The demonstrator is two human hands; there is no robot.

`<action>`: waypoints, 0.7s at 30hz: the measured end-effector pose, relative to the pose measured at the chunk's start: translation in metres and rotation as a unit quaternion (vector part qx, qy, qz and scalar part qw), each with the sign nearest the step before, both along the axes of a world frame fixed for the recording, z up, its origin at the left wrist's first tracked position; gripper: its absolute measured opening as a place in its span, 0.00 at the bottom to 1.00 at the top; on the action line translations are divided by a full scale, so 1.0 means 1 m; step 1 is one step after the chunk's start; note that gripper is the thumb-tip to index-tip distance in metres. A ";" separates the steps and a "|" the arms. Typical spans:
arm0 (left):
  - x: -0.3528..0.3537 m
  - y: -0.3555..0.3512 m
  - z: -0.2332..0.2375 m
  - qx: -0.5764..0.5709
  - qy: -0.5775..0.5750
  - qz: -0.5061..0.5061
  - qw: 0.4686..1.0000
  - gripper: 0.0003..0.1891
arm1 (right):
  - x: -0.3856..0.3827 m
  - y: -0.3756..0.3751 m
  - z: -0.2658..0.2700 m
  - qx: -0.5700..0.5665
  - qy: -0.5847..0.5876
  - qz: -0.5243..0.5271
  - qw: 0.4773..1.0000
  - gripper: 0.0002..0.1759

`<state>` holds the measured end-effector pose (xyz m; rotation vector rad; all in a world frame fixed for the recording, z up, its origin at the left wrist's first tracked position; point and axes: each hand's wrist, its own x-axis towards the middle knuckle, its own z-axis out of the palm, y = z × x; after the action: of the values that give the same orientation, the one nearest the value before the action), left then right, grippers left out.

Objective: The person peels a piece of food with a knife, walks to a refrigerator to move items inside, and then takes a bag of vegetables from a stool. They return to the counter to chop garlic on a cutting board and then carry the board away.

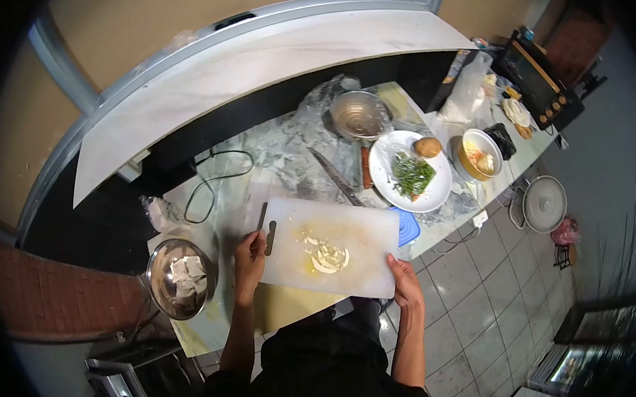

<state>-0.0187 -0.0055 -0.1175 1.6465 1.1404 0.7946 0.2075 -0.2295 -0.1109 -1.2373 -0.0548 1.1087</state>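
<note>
A white cutting board (331, 221) is held up level over the counter's front edge. Pale sliced pieces (329, 257) lie in a small heap near its middle, with yellowish stains around them. My left hand (250, 256) grips the board's left edge, close to the handle slot. On the right edge, my right hand (403, 278) has its thumb on top and its fingers beneath, mostly hidden. Beyond the board, a knife (334, 174) rests on the counter. A white plate (439, 182) holds chopped greens (411, 174) and a round brown item (427, 147).
A metal bowl (154, 279) with white chunks stands at the left. Behind the knife is another bowl (361, 117). At the right are a yellow-and-white bowl (473, 164), a plastic bag (466, 95) and a black oven (533, 77). A blue item (408, 227) shows beside the board.
</note>
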 end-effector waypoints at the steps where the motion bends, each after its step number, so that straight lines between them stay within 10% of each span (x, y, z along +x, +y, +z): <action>1: 0.005 -0.002 -0.004 0.010 -0.007 -0.028 1.000 0.16 | 0.004 -0.012 0.000 0.000 -0.002 -0.009 1.000 0.18; 21: 0.266 -0.264 0.042 -0.058 -0.071 -0.391 0.916 0.16 | 0.033 -0.366 0.025 -0.018 -0.106 -0.318 0.942 0.16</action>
<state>0.2474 -0.2692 -0.0757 1.7100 0.3415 0.3049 0.2410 -0.5957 -0.0859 -1.2759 0.1928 0.4150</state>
